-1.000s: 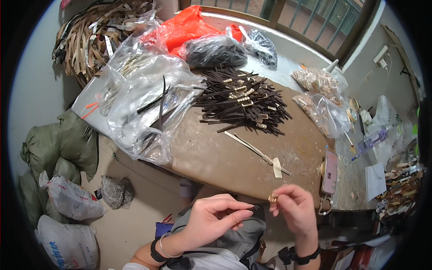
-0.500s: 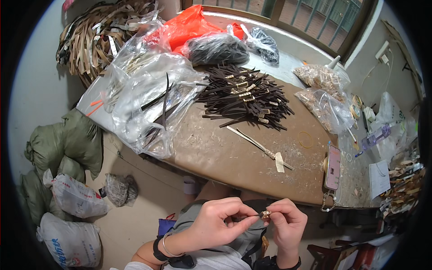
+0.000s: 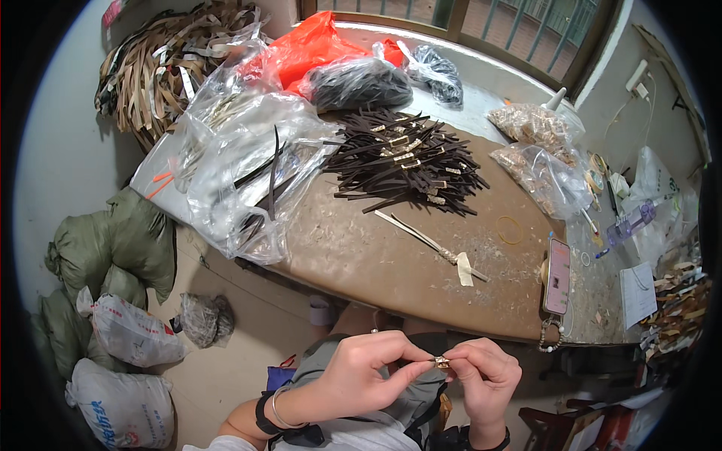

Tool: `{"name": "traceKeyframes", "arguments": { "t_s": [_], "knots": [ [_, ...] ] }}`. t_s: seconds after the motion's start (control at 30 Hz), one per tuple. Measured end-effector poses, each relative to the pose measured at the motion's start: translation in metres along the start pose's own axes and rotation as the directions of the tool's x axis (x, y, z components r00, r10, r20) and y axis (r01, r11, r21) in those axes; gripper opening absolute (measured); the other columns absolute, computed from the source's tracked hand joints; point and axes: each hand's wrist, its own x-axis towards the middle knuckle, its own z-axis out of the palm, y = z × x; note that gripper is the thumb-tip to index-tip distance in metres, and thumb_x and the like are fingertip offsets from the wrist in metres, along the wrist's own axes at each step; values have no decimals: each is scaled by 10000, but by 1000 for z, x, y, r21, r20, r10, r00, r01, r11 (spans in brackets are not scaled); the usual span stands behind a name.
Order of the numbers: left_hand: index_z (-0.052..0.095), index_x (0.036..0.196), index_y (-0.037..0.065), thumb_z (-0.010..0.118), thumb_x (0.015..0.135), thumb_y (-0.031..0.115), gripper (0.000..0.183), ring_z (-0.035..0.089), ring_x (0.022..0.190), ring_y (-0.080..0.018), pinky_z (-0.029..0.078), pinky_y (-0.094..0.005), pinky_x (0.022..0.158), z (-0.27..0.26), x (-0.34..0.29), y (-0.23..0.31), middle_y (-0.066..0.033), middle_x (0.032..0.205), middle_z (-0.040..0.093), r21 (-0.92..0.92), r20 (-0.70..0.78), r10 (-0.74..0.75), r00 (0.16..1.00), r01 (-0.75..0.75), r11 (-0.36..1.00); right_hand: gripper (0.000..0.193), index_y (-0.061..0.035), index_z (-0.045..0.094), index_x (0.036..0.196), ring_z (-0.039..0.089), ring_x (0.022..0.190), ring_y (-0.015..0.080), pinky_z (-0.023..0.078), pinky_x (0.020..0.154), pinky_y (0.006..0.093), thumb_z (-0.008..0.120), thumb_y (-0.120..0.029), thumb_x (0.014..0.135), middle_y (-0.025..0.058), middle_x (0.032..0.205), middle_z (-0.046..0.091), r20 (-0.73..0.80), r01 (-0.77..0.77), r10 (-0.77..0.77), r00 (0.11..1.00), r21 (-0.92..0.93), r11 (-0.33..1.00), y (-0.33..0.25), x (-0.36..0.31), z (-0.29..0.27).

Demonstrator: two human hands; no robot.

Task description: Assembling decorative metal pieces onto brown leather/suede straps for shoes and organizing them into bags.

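Between the fingertips of both hands sits a small metal piece (image 3: 442, 361), gold-toned and too small to make out in detail. The left hand (image 3: 366, 371) pinches it with thumb and forefinger closed on its left end; the right hand (image 3: 485, 376) closes on it from the other side, thumb and forefinger curled in tight, so the two sets of fingertips nearly touch. A second ago the right hand was lifted higher and nearer the table edge, with the piece held up by itself and the left hand only approaching; half a second ago the hands had met lower down. Now they are drawn in closer to the body, over the lap, and both grip the one piece. Judging from that, the work has gone from picking up to fine fitting at the fingertips.

Just beyond the fingers, past the near edge, the brown worktable (image 3: 361, 255) carries a pale strip with a small fitting (image 3: 436, 244), lying where it lay before. Farther out from the fingers lies the heap of dark strips (image 3: 402, 161), some bearing light fittings. To the right of the hands, a phone (image 3: 557, 276) rests near the table edge with a bead bracelet (image 3: 551, 334) below it and a rubber band (image 3: 511, 229) beyond. Off to the far left of the fingers, clear plastic bags (image 3: 241, 165) spill over the table.
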Motion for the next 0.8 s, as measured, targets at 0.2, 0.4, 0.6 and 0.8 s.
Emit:
{"name": "traceKeyframes", "arguments": {
  "t_s": [0.2,0.4,0.6,0.8],
  "knots": [
    [736,891,0,737,816,25,79,610,591,-216,462,-305,531,4,-1,-1,-87,732,664,7,-24,58,998,-58,998,43,59,722,862,621,597,131,483,521,223,692,54,830,122,816,678,-30,44,-46,998,-81,996,-2,-2,1],
    [739,882,-16,753,819,30,80,629,588,-198,486,-289,548,11,-2,4,-87,716,681,-84,-38,18,999,-22,996,55,39,732,876,633,654,151,485,560,252,693,38,837,120,811,682,5,215,-220,975,-244,946,-5,-2,2],
    [743,887,-25,770,812,31,98,657,612,-173,499,-278,560,25,2,-4,-109,736,705,-124,-159,-116,980,97,988,175,9,696,941,598,714,165,490,628,269,764,-19,782,104,890,624,-303,207,-296,906,-293,933,-6,-6,10],
    [745,897,-20,769,806,12,100,667,622,-170,509,-278,564,32,-4,-10,-127,776,722,-17,-245,39,969,-44,999,226,-10,691,923,602,738,166,501,648,270,788,32,723,105,901,608,-166,91,-157,974,-349,933,-5,-13,14]
  ]
}}
